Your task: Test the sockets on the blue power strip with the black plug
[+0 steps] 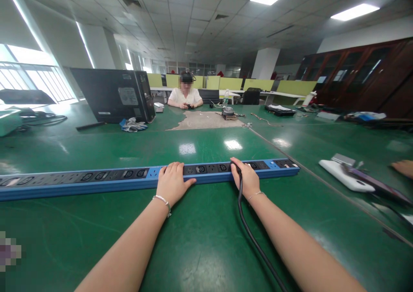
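Note:
A long blue power strip (pixel 112 181) with black sockets lies across the green table (pixel 200 223), running out of view at the left. My left hand (pixel 172 182) rests over the strip, its thumb apart from the fingers and nothing held. Farther right, my right hand (pixel 248 178) is closed round the plug end of a black cable (pixel 247 227), right at the strip's sockets. The plug itself is mostly hidden by my fingers. From there the cable runs down toward the table's near edge.
A black computer case (pixel 111 94) and gloves (pixel 133 125) stand beyond the strip at the left. Across the table sits a person (pixel 185 94). A white object (pixel 345 175) and a dark flat device (pixel 376 183) lie at right, near another person's hand (pixel 403 168).

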Demonstrator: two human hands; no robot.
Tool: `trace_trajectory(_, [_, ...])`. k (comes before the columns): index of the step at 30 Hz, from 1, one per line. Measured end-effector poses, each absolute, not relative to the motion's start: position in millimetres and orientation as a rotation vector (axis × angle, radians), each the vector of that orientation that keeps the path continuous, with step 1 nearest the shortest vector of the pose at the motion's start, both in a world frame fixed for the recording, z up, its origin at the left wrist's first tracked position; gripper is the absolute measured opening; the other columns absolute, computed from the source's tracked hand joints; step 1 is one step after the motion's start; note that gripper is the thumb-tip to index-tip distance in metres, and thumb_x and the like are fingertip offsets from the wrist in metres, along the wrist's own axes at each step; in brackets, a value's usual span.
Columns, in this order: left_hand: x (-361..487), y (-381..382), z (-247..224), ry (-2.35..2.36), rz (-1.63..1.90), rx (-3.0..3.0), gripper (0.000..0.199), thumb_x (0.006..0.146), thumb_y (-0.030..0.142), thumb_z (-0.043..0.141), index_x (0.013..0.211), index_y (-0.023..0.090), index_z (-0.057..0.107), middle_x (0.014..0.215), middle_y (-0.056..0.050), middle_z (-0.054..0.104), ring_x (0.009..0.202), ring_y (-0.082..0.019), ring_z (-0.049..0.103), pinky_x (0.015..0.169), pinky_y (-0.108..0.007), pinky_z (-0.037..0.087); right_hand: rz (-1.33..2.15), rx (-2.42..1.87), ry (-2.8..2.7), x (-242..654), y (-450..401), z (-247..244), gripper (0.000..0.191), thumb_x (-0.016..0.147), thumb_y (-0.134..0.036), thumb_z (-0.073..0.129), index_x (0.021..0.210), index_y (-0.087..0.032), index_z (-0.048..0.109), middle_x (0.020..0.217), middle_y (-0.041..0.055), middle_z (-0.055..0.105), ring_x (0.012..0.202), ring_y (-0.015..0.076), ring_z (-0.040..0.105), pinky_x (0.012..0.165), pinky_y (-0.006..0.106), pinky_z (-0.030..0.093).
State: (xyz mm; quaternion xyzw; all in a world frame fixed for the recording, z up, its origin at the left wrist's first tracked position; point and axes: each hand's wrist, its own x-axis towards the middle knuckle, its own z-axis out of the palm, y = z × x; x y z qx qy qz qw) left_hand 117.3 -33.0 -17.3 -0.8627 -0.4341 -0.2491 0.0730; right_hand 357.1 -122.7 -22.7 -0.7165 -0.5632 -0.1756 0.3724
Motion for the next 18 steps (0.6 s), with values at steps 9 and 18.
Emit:
trace_trajectory(9, [117.7, -32.1, -18.4, -1.288, -0.793, -2.567, 0.058, 0.072, 0.056, 0.058, 0.114, 0.016, 0.051, 0.117, -0.012, 0.059, 0.113, -0.026, 0.049, 0.097, -0.041, 0.032, -0.440, -1.778, -1.271, 364.2, -103.4, -42.5, 0.040, 0.083, -0.040, 0.041, 0.109, -0.016, 0.060, 0.102, 0.0097, 0.067, 0.093, 0.0216, 0.061, 0.091, 0.040, 0.041])
trace_trajectory(18, [118.8, -29.8, -19.6, -1.300, -0.841, -2.565, 0.059, 0.069, 0.056, 0.060, 0.112, 0.016, 0.052, 0.115, -0.013, 0.060, 0.112, -0.027, 0.050, 0.095, -0.041, 0.033, -0.013, -1.472, -0.879, 362.4, -109.0, -17.8, 0.044, 0.083, -0.051, 0.039, 0.091, -0.016, 0.066, 0.094, 0.0086, 0.069, 0.091, 0.0199, 0.062, 0.085, 0.033, 0.045])
